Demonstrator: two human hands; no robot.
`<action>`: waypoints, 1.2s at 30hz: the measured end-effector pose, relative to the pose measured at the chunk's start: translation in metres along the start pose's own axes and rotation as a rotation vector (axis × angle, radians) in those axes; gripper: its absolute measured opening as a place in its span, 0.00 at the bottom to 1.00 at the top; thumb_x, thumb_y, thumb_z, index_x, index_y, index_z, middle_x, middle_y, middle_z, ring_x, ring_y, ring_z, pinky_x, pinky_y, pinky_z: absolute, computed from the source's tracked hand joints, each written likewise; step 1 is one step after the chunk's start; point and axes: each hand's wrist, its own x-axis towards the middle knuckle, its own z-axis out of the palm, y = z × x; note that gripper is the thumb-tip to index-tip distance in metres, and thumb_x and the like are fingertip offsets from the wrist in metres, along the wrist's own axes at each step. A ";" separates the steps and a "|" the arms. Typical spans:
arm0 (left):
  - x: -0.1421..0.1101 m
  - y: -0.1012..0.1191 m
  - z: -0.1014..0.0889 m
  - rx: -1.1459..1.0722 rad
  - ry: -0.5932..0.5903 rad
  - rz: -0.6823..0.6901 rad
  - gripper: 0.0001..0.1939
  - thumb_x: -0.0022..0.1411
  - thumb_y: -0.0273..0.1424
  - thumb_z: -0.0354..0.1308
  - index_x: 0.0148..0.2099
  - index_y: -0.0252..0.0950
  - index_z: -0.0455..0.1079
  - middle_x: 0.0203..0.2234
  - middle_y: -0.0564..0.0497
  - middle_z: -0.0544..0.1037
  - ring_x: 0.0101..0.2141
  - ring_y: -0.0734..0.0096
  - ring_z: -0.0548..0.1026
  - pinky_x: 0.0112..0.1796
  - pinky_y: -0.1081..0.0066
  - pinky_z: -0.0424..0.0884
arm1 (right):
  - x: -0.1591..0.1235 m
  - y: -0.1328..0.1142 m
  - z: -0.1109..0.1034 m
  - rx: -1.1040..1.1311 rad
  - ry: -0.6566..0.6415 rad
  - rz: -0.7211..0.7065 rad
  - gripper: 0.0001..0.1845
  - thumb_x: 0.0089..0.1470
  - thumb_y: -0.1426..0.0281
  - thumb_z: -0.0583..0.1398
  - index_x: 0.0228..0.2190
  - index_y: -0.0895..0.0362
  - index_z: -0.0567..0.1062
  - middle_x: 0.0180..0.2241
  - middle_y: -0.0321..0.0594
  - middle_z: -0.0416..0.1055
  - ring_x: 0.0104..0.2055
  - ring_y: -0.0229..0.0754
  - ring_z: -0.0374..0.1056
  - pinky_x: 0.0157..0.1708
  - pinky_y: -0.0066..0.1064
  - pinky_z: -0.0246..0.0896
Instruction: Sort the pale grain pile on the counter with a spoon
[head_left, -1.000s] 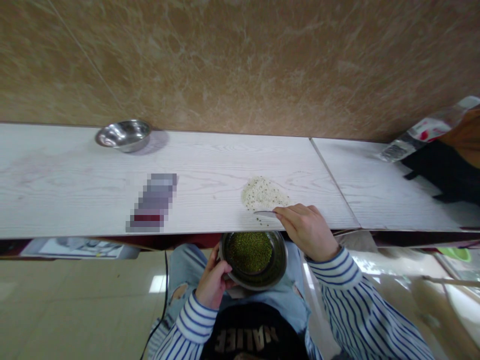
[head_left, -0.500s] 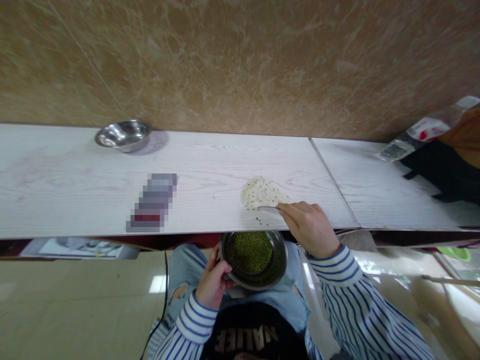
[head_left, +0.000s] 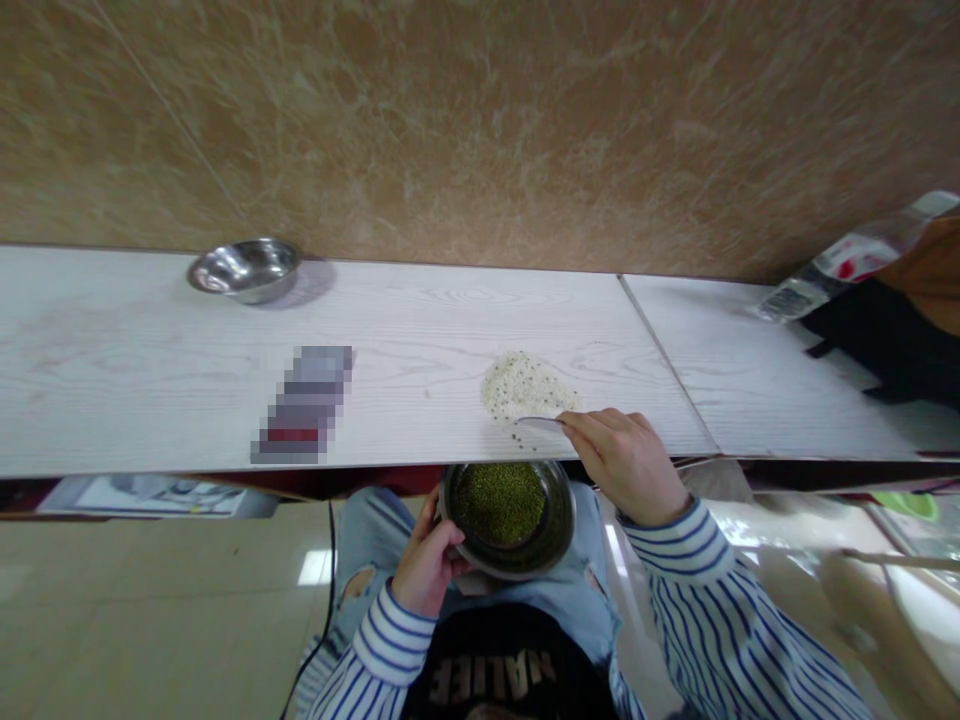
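Observation:
My left hand (head_left: 427, 565) grips the rim of a metal bowl (head_left: 556, 535) held over my lap, just below the table edge. Green mung beans (head_left: 501, 502) fill much of it. In my right hand (head_left: 624, 460) is a thin metal utensil (head_left: 540, 424), likely a spoon, its handle hidden by the fingers. Its tip lies at the near side of a pile of white rice grains (head_left: 525, 385) dotted with dark green beans. A few loose beans (head_left: 517, 440) lie on the table between the pile and the edge.
An upright metal bowl (head_left: 246, 272) stands near the wall at left. A pixelated flat object (head_left: 304, 405) lies nearer the edge. At far right a plastic bottle (head_left: 847, 262) leans by a dark bag-like item (head_left: 892, 340). A seam (head_left: 664, 355) crosses the white table (head_left: 405, 330).
My right hand and the utensil have shifted slightly toward me and to the right, away from the pile's near edge. My left hand and the bowl stay in place.

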 end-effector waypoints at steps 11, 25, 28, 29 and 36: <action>-0.002 0.000 0.001 0.007 -0.002 0.001 0.35 0.42 0.22 0.50 0.54 0.49 0.57 0.37 0.53 0.69 0.29 0.70 0.69 0.27 0.67 0.70 | -0.002 0.001 0.001 0.045 -0.015 -0.033 0.12 0.59 0.67 0.51 0.41 0.52 0.72 0.34 0.37 0.75 0.39 0.39 0.67 0.37 0.32 0.52; -0.005 0.005 0.004 0.003 0.015 0.004 0.33 0.42 0.23 0.51 0.53 0.47 0.57 0.35 0.53 0.68 0.29 0.70 0.66 0.25 0.69 0.68 | 0.006 -0.004 0.005 0.053 -0.011 -0.055 0.12 0.59 0.68 0.52 0.41 0.53 0.73 0.34 0.38 0.75 0.39 0.39 0.67 0.37 0.32 0.53; -0.006 0.006 0.004 -0.002 0.022 0.012 0.34 0.42 0.22 0.51 0.53 0.47 0.57 0.37 0.53 0.68 0.30 0.71 0.66 0.26 0.68 0.69 | 0.007 -0.004 0.004 0.058 -0.020 -0.065 0.11 0.58 0.68 0.53 0.41 0.52 0.73 0.35 0.37 0.75 0.40 0.39 0.67 0.37 0.32 0.52; -0.006 0.006 0.004 0.001 0.021 0.010 0.34 0.42 0.22 0.51 0.54 0.48 0.57 0.37 0.53 0.68 0.30 0.70 0.66 0.26 0.69 0.69 | 0.007 -0.003 0.004 0.058 -0.022 -0.070 0.11 0.58 0.68 0.53 0.41 0.52 0.73 0.35 0.36 0.75 0.40 0.39 0.67 0.37 0.32 0.52; -0.004 0.004 0.001 0.007 0.014 0.005 0.34 0.42 0.23 0.51 0.54 0.48 0.56 0.37 0.53 0.68 0.30 0.69 0.68 0.25 0.68 0.69 | 0.003 -0.002 0.003 0.073 -0.031 -0.087 0.11 0.58 0.68 0.53 0.40 0.51 0.73 0.37 0.36 0.75 0.41 0.38 0.67 0.38 0.32 0.53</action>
